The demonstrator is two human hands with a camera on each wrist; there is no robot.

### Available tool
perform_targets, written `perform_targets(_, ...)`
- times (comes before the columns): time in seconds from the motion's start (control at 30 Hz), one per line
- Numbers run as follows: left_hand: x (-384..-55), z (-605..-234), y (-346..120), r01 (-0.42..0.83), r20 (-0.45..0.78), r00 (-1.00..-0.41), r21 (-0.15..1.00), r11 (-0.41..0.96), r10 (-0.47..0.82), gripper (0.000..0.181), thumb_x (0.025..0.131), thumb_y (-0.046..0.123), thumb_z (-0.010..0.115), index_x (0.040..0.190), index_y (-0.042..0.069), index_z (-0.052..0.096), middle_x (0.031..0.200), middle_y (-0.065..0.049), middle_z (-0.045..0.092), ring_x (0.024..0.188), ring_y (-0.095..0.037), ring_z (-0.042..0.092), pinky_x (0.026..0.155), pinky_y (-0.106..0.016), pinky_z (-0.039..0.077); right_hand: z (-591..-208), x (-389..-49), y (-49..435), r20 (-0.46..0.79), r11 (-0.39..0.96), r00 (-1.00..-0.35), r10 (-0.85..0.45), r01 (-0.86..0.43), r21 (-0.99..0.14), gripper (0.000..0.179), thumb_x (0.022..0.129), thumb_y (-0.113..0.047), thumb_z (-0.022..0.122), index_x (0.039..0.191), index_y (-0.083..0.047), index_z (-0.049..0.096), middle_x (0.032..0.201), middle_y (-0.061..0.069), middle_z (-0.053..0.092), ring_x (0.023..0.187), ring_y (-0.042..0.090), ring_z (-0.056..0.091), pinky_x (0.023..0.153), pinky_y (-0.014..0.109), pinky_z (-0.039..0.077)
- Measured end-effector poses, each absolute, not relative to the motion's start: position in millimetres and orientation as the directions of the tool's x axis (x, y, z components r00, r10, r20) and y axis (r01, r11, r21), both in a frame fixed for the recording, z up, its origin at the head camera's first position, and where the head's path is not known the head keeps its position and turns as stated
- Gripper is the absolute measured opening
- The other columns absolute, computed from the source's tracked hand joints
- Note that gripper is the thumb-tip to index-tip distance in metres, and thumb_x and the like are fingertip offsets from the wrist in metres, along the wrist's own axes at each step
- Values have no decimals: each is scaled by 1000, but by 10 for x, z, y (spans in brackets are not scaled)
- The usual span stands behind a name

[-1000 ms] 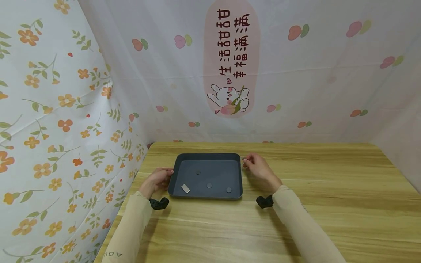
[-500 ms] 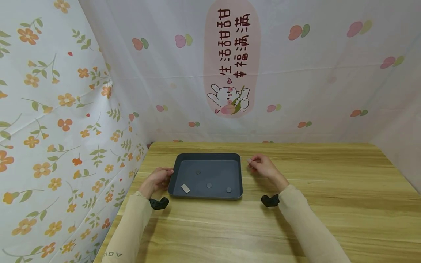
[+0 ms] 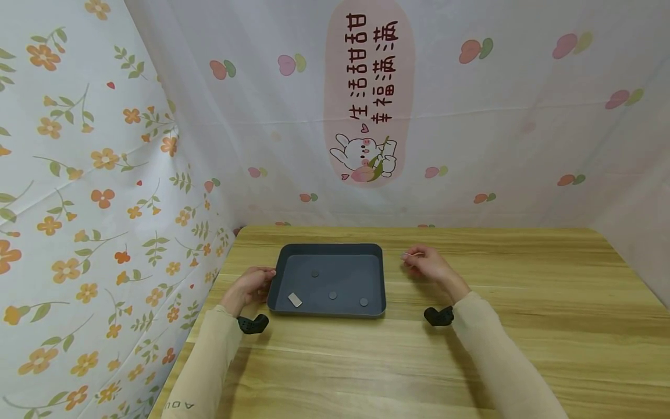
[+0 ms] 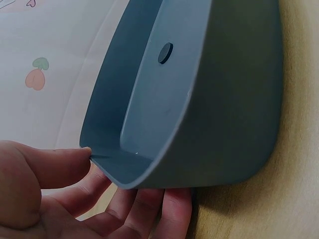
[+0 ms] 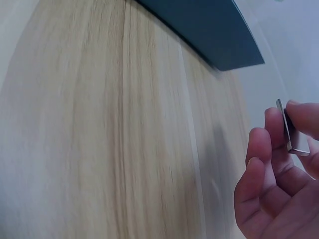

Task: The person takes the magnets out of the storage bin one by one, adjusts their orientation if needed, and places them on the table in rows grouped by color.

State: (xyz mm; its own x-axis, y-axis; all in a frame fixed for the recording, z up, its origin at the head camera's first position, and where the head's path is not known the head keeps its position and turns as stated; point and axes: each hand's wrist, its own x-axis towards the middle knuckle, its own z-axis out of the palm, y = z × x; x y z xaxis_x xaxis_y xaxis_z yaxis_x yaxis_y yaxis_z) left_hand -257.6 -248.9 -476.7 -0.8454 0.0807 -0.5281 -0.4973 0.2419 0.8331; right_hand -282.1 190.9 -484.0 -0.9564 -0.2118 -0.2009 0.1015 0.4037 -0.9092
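A dark grey-blue rectangular tray (image 3: 345, 267) lies on the table, seen in the head view. My left hand (image 3: 253, 284) grips its left side; the left wrist view shows the thumb (image 4: 67, 167) at the rim and the other fingers below the outer wall. Inside the tray are three small grey discs, one of them a dark disc (image 4: 165, 53) near the left end, and a pale rectangular block (image 3: 295, 300). To the right of the tray, my right hand (image 3: 431, 267) pinches a small shiny rectangular metal piece (image 5: 295, 137) between thumb and fingertips, above the table.
The wooden table (image 3: 523, 326) stretches to the right and front of the tray. A white printed cloth (image 3: 471, 116) hangs behind it, and a flowered cloth (image 3: 78, 221) hangs on the left. Each wrist wears a black device, such as the right one (image 3: 438, 316).
My right hand has moved away from the tray's right edge, farther right, with the metal piece pinched in it. The left hand and tray have stayed in place.
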Motion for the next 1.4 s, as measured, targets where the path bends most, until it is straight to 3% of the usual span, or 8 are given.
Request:
perform_targets(0.27, -2575, -4765, -2491, -499, -527, -846, 836, 230, 78, 36, 104, 13, 38, 136, -3, 43, 71, 3, 43, 59, -11, 34, 64, -29, 40, -4837, -2838, 2010, -221, 426, -955, -196, 120, -897, 34, 99, -23, 55, 118, 6, 53, 105, 20, 65, 81, 21, 61, 74, 35, 51)
perform_targets(0.53, -2567, -4753, -2487, -500, -529, -846, 833, 235, 74, 38, 104, 13, 38, 139, -3, 42, 71, 3, 43, 60, -11, 36, 64, -28, 40, -4858, -2871, 2090, -239, 431, -951, -198, 134, -893, 34, 99, -16, 54, 123, 8, 52, 109, 22, 65, 79, 17, 60, 72, 32, 50)
perform_targets(0.73, -2567, -4753, -2484, -497, -528, -847, 827, 262, 61, 41, 104, 14, 38, 142, -2, 41, 84, 0, 52, 75, -13, 47, 70, -30, 46, -4866, -2886, 2134, -253, 446, -946, -201, 141, -884, 36, 98, -15, 55, 126, 7, 52, 103, 16, 65, 77, 15, 59, 69, 30, 48)
perform_targets(1.07, -2576, -4741, -2470, -507, -537, -842, 820, 266, 50, 42, 104, 15, 39, 142, -2, 40, 105, -7, 61, 89, -17, 57, 76, -33, 48, -4903, -2926, 2163, -257, 475, -947, -193, 139, -869, 38, 96, -11, 57, 128, 8, 51, 104, 17, 61, 79, 18, 59, 68, 31, 50)
perform_targets(1.4, -2562, -4733, -2470, -507, -537, -842, 820, 266, 53, 42, 104, 15, 39, 142, -2, 41, 106, -9, 62, 89, -17, 58, 76, -34, 49, -4924, -2917, 2176, -221, 520, -952, -210, 83, -850, 38, 92, -8, 62, 125, 9, 53, 95, 15, 61, 76, 18, 58, 64, 31, 49)
